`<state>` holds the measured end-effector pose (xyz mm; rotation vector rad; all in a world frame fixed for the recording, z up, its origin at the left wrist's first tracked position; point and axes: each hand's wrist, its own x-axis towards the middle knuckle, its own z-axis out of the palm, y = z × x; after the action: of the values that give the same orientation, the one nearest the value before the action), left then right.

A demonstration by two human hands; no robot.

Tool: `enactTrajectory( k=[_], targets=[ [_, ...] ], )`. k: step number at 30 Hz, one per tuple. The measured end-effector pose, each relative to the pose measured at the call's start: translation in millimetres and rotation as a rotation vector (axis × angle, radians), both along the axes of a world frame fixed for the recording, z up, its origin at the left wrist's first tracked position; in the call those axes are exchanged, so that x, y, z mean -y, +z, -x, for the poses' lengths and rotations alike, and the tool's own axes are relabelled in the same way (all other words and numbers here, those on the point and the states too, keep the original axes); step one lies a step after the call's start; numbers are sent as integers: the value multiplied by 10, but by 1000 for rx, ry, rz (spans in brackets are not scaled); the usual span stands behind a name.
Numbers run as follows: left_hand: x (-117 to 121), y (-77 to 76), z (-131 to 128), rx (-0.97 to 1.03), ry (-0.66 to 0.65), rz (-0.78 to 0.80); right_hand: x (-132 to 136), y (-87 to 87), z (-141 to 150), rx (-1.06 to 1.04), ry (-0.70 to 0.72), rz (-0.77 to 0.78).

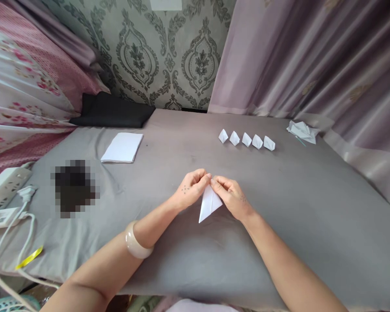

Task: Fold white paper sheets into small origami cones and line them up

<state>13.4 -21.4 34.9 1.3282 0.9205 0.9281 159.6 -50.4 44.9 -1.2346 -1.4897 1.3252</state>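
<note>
Both of my hands meet over the middle of the grey-covered table (pixel 169 264). Between them is a folded sheet of white paper (pixel 210 203), whose pointed end hangs down toward me. My left hand (pixel 193 187) pinches its upper edge with thumb and finger. Right beside it, my right hand (pixel 232 195) pinches the same edge, the two thumbs almost touching. A crease runs down the paper's middle. The paper's top end is hidden behind my fingers. Beyond my hands, several small folded white paper shapes (pixel 246 139) stand in a row.
A stack of white paper (pixel 122 147) lies at left, with a black folded cloth (pixel 113 110) behind it. White paper scraps (pixel 303 131) are piled at far right. A white power strip (pixel 8 186), cables and a yellow strip (pixel 30 258) lie at the left edge, near a pixelated dark patch.
</note>
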Motion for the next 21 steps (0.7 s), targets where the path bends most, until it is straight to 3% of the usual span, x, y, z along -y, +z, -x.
enactTrajectory(
  k=[6, 12, 21],
  targets=[
    [-19, -18, -7, 116, -12, 111, -42, -22, -48, -41, 10, 30],
    [-70, -25, 34, 253, -94, 325, -188, -141, -217, -139, -182, 22],
    [-41, -62, 28, 329, -194, 473, -157, -89, -239, -121, -82, -28]
  ],
)
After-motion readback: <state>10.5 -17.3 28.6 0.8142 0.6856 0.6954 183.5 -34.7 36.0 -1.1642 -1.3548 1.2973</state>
